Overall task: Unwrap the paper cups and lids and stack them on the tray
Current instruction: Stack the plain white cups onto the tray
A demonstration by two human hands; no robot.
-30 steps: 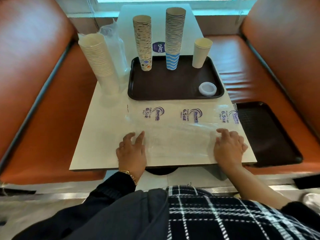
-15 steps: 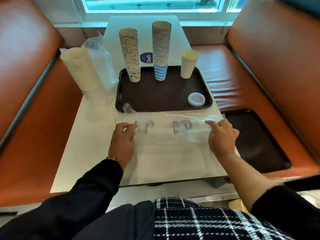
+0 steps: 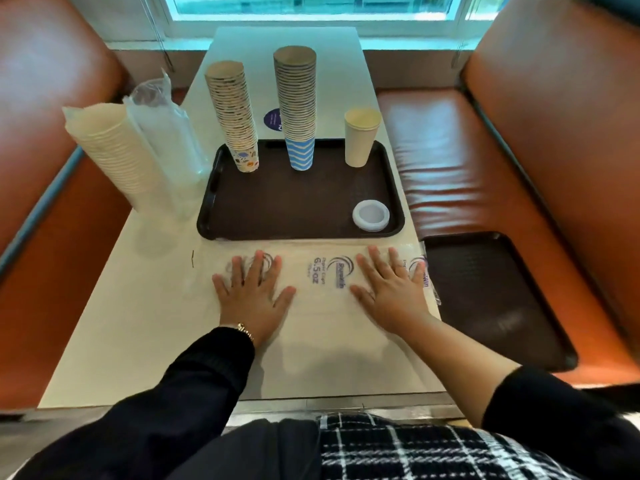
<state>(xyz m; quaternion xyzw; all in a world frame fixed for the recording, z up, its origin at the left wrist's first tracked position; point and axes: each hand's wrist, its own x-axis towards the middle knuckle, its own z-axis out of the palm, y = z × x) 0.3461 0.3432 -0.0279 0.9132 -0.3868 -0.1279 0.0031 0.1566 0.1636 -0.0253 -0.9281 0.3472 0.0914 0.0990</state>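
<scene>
A clear plastic cup wrapper (image 3: 325,271) with blue print lies folded flat on the white table (image 3: 138,306). My left hand (image 3: 254,292) and my right hand (image 3: 389,292) both press on it with fingers spread. Beyond them the dark brown tray (image 3: 298,209) carries a patterned cup stack (image 3: 235,112), a taller blue-striped cup stack (image 3: 297,105), a short cream cup stack (image 3: 360,136) and a white lid (image 3: 370,215). Left of the tray, a wrapped cream cup stack (image 3: 117,157) stands on the table beside a clear sleeve of lids (image 3: 166,129).
A second dark tray (image 3: 495,299) lies on the orange bench seat (image 3: 443,161) to the right. Orange bench backs flank the table on both sides, and a window runs along the far end.
Both hands lifted the near edge of the wrapper, folded it over away from me, and now press it flat near the tray.
</scene>
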